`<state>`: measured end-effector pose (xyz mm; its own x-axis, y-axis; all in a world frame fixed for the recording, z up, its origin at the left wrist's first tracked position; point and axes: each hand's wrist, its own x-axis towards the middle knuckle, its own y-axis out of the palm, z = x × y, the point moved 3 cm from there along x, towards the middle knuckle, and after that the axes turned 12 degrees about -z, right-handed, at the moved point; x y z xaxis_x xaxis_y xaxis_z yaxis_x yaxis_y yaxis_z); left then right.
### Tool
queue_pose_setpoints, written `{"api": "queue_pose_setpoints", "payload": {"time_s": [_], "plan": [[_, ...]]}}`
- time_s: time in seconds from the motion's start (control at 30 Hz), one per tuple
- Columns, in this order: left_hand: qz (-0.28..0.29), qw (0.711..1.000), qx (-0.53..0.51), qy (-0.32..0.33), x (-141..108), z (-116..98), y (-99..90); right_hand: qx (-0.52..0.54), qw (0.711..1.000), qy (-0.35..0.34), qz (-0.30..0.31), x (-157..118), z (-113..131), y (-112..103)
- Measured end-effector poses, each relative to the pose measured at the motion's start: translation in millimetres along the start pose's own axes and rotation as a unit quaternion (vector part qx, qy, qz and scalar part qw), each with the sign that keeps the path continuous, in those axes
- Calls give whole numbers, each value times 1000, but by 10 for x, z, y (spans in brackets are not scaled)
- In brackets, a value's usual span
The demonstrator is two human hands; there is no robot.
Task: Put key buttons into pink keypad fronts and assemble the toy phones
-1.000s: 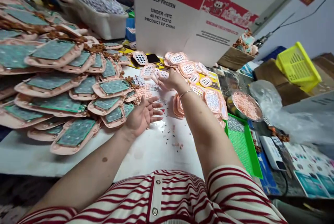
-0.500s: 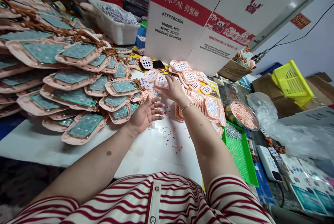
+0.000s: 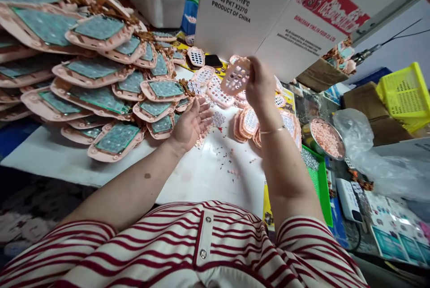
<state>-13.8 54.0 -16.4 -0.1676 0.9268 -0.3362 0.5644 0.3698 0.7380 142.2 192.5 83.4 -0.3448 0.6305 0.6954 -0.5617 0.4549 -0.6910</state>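
Right hand [image 3: 260,86] fingers [image 3: 250,70] pinched shut on a pink keypad shell [image 3: 236,77], lifted clear above the tabletop [image 3: 208,176], tilted, holes showing. Left hand [image 3: 191,124] open, palm up, fingers spread, holding nothing, resting low at the edge of the stacked green-backed boards [image 3: 101,77]. More shells [image 3: 248,122] piled just right of the wrist. Bare white strip between both arms; cardboard box [image 3: 255,15] close behind; green tray [image 3: 319,180] at right edge.

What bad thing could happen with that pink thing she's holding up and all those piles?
The right hand pinches the pink shell by one edge in the air, so it might slip and drop. The left hand rests beside the leaning stacks of pink shells; a bump might topple them onto the loose bits.
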Motion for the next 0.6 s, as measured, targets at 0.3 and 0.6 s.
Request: {"api": "queue_pose_setpoints", "payload": {"time_s": [0.3,0.6], "plan": [[196,972,86,-98,-200,3,34,264,957,64,106,-583,693,-156],[89,996,13,20,-115,-206,65,-163,927,26,336,-1090,742,290]]}}
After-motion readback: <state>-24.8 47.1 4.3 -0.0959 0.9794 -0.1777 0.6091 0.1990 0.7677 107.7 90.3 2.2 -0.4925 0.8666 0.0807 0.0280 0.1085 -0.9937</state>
